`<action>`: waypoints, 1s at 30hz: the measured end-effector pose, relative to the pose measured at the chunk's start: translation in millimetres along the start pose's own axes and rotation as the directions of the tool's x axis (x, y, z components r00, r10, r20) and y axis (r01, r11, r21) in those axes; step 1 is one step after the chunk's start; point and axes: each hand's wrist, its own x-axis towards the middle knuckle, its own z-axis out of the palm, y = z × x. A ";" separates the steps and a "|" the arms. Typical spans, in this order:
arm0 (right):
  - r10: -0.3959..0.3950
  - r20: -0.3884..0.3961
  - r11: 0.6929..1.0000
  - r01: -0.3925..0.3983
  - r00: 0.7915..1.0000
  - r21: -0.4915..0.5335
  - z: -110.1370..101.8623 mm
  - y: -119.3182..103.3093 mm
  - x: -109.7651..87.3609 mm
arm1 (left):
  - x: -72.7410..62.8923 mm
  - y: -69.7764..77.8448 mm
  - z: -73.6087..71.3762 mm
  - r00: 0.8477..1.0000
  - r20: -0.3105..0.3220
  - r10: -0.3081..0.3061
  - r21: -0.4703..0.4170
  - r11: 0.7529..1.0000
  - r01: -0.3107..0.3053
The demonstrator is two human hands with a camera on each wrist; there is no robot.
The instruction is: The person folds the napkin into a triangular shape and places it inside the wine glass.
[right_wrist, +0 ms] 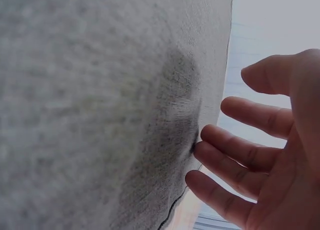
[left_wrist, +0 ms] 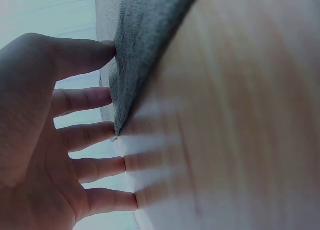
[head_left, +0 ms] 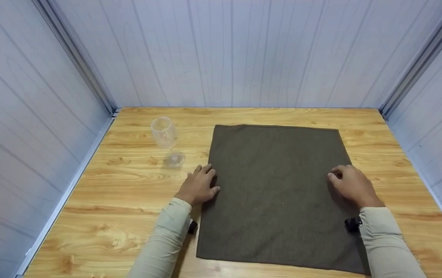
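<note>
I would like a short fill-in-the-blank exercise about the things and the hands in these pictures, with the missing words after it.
1. In the head view, the clear stemmed glass stands to the ____ of the dark cloth.
2. The hand farther from the glass is the person's ____ one.
3. Of the glass and the cloth, the ____ covers more of the table.

Missing words: left; right; cloth.

A booth-like workspace: pale, line-patterned wall panels and grey corner strips enclose a yellow wood-grain tabletop on three sides.
</note>
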 end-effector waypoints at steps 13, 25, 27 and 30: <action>0.040 -0.035 0.999 -0.040 0.999 0.013 5.9 3.8 18.6 | 1.0 0.3 1.1 1.000 0.014 -0.017 -0.023 1.000 0.018; 0.060 -0.024 0.998 -0.060 0.998 0.012 2.4 7.0 37.0 | 5.3 1.8 -0.8 1.000 0.019 -0.024 -0.025 0.999 0.025; 0.074 -0.007 0.997 -0.074 0.997 0.020 0.6 8.0 40.1 | 4.9 2.0 -1.1 0.999 0.020 -0.028 -0.025 0.999 0.029; 0.080 0.018 0.997 -0.081 0.997 0.015 -0.8 8.8 43.8 | 4.2 2.0 -1.9 0.999 0.019 -0.032 -0.024 0.999 0.032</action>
